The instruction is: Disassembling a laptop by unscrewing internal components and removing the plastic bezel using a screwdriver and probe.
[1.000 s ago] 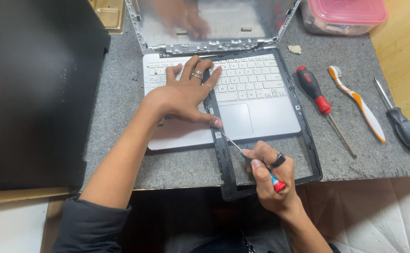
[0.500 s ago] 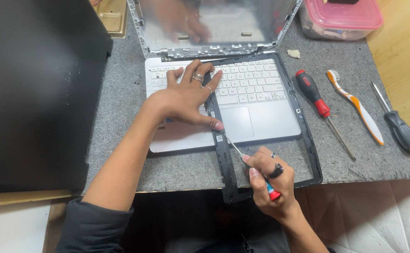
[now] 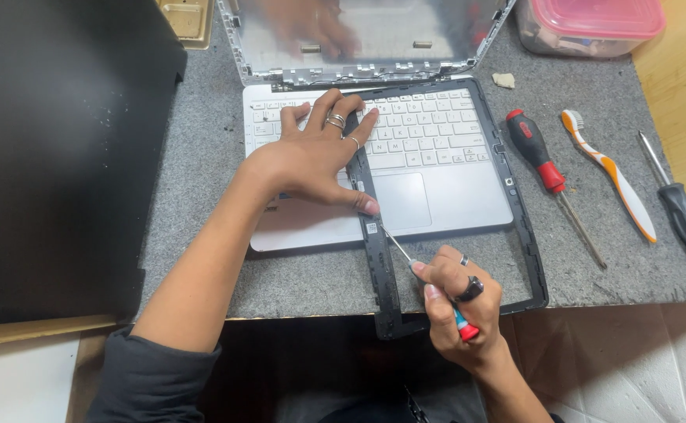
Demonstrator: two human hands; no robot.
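Observation:
A white laptop (image 3: 452, 204) lies open on a grey mat, its bare screen lid (image 3: 374, 39) tilted up at the back. A black screen bezel frame (image 3: 524, 235) lies over the keyboard and palm rest. My left hand (image 3: 311, 157) presses flat on the keyboard and on the frame's left strip, thumb near the touchpad. My right hand (image 3: 456, 309) grips a small screwdriver (image 3: 399, 249) with a red and blue handle. Its thin tip touches the frame's left strip just below my left thumb.
To the right lie a red-and-black screwdriver (image 3: 543, 168), an orange-and-white toothbrush (image 3: 613, 180) and a black-handled screwdriver (image 3: 684, 211). A pink-lidded clear box (image 3: 593, 23) stands at the back right. A large black panel (image 3: 53, 149) covers the left. The mat's front edge (image 3: 296, 309) is close to me.
The view has shifted slightly. My right hand with the screwdriver has moved a little down and right along the frame strip; my left hand stays pressed in place.

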